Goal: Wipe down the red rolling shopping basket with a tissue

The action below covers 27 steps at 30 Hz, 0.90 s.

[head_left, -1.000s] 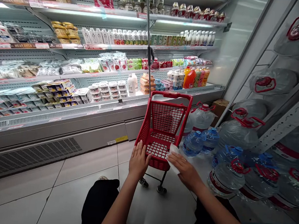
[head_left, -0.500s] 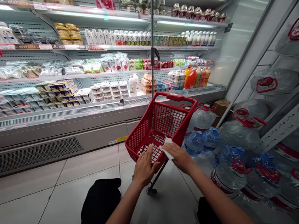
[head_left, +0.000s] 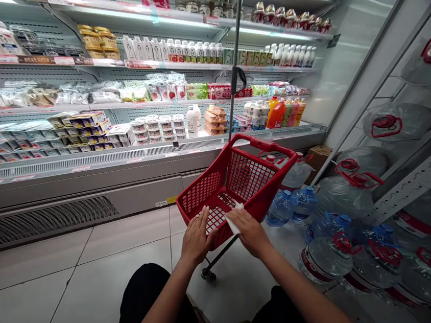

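Note:
A red plastic shopping cart (head_left: pixel 202 187) with a lattice basket stands in front of me on a dark metal leg with a small wheel. At the near rim of its basket is my left hand (head_left: pixel 196 239), fingers stretched out and close together, holding nothing. Whether its thumb side touches the rim cannot be made out. My right hand (head_left: pixel 251 233) is at the basket's near right side, its fingers flat over a white tissue (head_left: pixel 233 226) that sticks out on both sides of them.
A refrigerated display case (head_left: pixel 147 187) with dairy packs and bottles runs along the left and back. The edge of its glass door (head_left: pixel 236 45) rises behind the cart. Large water bottles (head_left: pixel 326 260) crowd the floor at right, beside a perforated metal upright (head_left: pixel 422 173).
The cart has turned a little, with its near end and wheel shifted left and its handle right. My left hand has moved left with the rim; my right hand with the tissue has moved slightly left.

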Motion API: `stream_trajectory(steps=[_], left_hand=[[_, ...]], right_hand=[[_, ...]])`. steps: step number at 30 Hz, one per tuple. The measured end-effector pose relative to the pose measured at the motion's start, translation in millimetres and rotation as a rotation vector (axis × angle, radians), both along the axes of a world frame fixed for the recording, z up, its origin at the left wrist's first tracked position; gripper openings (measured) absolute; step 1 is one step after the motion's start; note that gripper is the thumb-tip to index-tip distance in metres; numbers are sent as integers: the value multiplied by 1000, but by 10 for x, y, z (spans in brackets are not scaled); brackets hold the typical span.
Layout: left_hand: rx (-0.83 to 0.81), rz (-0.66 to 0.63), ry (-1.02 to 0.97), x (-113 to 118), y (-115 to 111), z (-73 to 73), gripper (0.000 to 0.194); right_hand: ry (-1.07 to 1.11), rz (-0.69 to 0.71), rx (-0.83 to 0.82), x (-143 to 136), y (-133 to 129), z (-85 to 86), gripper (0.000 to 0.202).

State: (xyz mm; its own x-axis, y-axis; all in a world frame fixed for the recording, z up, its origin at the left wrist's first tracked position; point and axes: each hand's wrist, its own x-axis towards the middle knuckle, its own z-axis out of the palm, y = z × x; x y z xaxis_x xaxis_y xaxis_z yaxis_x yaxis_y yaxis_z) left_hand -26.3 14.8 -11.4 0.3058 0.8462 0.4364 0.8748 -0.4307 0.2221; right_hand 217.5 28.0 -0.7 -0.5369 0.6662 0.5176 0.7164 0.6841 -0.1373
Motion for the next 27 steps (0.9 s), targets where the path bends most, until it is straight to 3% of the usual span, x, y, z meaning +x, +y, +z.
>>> stream_trajectory(steps=[3,5,8,12,16,19,22,27], left_hand=[[9,21,11,-78,11,11,72],[12,38,17,-134,28,24,70],[14,59,31,-231,83,47,65],[1,58,41,-343,196,77,58],[-7,42,33,-362,282,91,54],[-13,42,30,-325,315,89,54],[-16,49,36,-283,348,80,54],[9,31,38,-239,427,83,55]], right_hand=[[-29,92,-3,-138,-111,8,72],[-61,115,20,-4,-54,11,80],[-93,-19,71,543,184,50,88],[-159,-258,111,1406,489,223,84],[-177,-352,132,1802,613,370,81],[-108,-410,131,1803,655,357,77],[-49,-412,120,1612,646,263,75],[-45,-234,45,821,396,43,85]])
